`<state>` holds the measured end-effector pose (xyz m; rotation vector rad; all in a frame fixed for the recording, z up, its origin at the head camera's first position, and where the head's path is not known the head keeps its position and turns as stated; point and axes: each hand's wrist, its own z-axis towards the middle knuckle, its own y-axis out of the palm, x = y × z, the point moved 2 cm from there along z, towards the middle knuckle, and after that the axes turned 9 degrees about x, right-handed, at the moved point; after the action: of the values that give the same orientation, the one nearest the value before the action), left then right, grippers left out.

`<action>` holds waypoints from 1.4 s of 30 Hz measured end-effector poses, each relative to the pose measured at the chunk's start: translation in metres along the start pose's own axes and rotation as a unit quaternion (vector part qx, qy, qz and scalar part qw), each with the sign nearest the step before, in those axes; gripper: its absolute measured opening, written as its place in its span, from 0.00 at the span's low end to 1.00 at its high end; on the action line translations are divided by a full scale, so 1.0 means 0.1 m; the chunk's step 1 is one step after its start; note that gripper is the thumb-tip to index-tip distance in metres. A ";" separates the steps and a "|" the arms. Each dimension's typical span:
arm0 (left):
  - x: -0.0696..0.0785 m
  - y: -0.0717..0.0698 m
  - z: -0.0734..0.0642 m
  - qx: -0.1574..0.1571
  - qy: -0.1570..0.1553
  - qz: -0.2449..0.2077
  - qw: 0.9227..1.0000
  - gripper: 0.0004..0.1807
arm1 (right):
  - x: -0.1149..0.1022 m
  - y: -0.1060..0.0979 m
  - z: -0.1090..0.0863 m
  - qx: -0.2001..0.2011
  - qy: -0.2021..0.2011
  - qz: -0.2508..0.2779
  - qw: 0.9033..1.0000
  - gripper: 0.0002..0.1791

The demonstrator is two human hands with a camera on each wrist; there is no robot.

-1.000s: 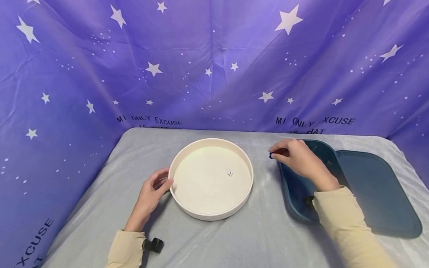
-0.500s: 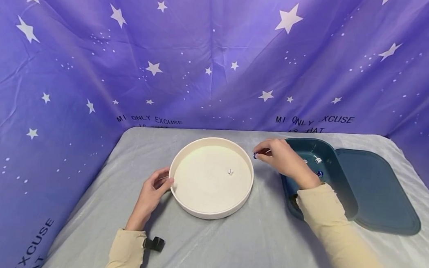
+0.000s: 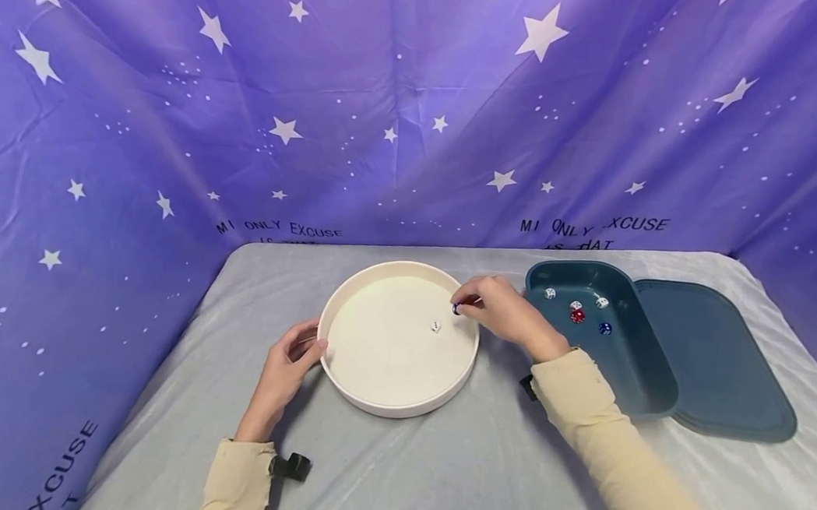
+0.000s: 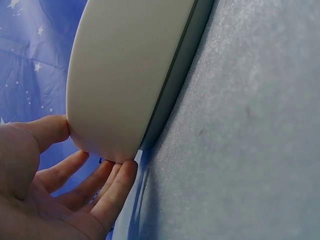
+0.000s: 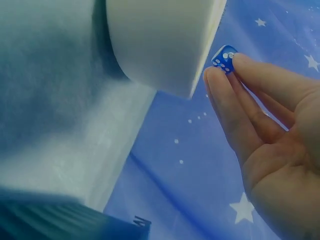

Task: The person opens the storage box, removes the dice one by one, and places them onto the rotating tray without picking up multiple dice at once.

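A blue die (image 5: 224,59) is pinched between the thumb and fingertips of my right hand (image 3: 506,312), above the right rim of a round cream tray (image 3: 385,406). Inside that tray lies a white die (image 3: 435,328), just left of the right fingertips. My left hand (image 3: 287,368) holds the tray's left edge. In the left wrist view its thumb (image 4: 52,131) is at the rim, while the other fingertips touch the outer wall.
Right of the tray is a dark teal box (image 3: 643,378) containing several dice, among them a red die (image 3: 577,316) and another blue die (image 3: 605,329). A flat teal lid (image 3: 718,360) lies beside it. Grey cloth (image 3: 395,473) covers the table, and a starry purple curtain (image 3: 362,88) hangs behind.
My right hand has carried the blue die leftward from over the teal box to over the tray's right rim, uncovering the dice in the box. The left hand stays at the tray.
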<state>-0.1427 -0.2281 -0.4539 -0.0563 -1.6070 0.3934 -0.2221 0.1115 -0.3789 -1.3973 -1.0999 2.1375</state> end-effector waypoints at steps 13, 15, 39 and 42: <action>0.02 0.00 -0.01 0.001 -0.003 -0.012 1.000 0.27 | -0.01 0.25 0.11 -0.032 0.007 0.006 0.999 0.08; 0.02 0.01 -0.01 0.002 -0.004 -0.011 1.000 0.26 | -0.01 0.28 0.13 -0.031 0.001 0.008 0.999 0.08; 0.01 0.01 0.00 0.010 -0.005 -0.005 1.000 0.26 | -0.04 0.31 0.17 -0.017 -0.017 0.000 1.000 0.08; 0.00 0.01 0.00 0.010 -0.004 -0.005 1.000 0.26 | -0.06 0.26 0.17 -0.022 -0.011 -0.004 1.000 0.09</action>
<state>-0.1427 -0.2272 -0.4539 -0.0311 -1.6107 0.4023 -0.2311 0.0843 -0.3916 -1.3888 -1.1643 2.1420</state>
